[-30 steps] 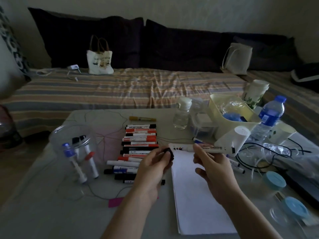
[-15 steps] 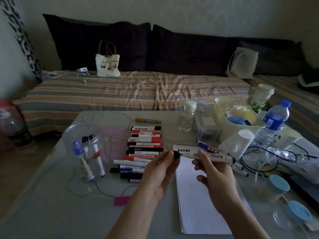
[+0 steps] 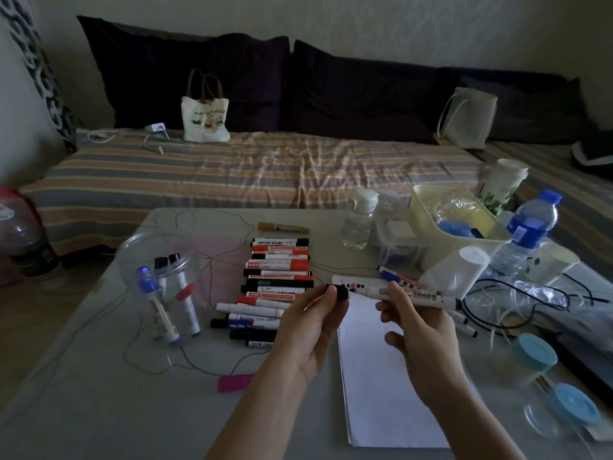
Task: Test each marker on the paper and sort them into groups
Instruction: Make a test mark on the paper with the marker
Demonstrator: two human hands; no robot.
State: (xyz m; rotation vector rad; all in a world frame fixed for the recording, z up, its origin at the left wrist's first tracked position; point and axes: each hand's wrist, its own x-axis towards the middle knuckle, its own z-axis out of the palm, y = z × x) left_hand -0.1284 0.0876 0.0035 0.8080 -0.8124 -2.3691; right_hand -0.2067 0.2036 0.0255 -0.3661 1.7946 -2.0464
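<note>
My right hand (image 3: 414,322) holds a white marker (image 3: 411,295) level above the top of the white paper (image 3: 381,376). My left hand (image 3: 311,317) pinches that marker's black cap (image 3: 338,291) at its left end; whether the cap sits on the tip or just off it I cannot tell. A row of several red, black and blue markers (image 3: 278,277) lies left of the paper. A clear jar (image 3: 159,257) at the left holds several markers standing up. More markers (image 3: 398,277) lie behind my right hand.
A yellow bin (image 3: 428,207), a small clear bottle (image 3: 360,220), a water bottle (image 3: 527,230), paper cups (image 3: 454,270), cables and blue-lidded jars (image 3: 534,356) crowd the table's right side. A thin wire and a pink tag (image 3: 234,383) lie front left. A striped couch stands behind.
The view has shifted a little. My hands came together: the left hand with the black cap now meets the marker's left end.
</note>
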